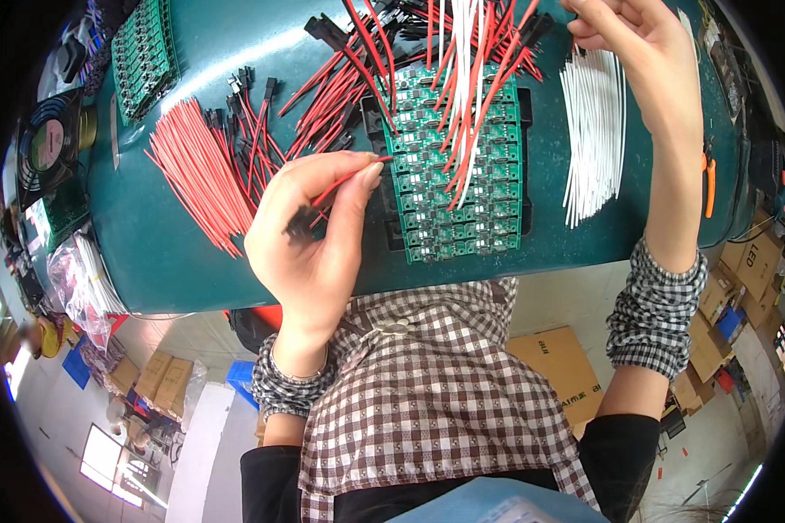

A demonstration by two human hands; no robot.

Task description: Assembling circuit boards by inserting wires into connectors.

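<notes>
Left of the middle, my left hand (310, 231) pinches a short red wire (340, 185) between thumb and fingertips. The wire's tip reaches the left edge of a green circuit board panel (458, 174); whether it touches cannot be told. A blurred black piece (301, 225), perhaps its connector, shows against the palm. Red and white wires (471, 87) lie across the panel's upper part. At the upper right, my right hand (637, 44) has its fingers curled above a bundle of white wires (595, 131). Something small and dark is at its fingertips, partly cut off by the frame's top.
On the green table (323, 283) a bundle of red wires (199, 174) lies at left, beside red wires with black connectors (323, 105). Another board panel (144, 57) and a fan (48, 144) stand far left. Orange-handled pliers (710, 183) lie at the right edge.
</notes>
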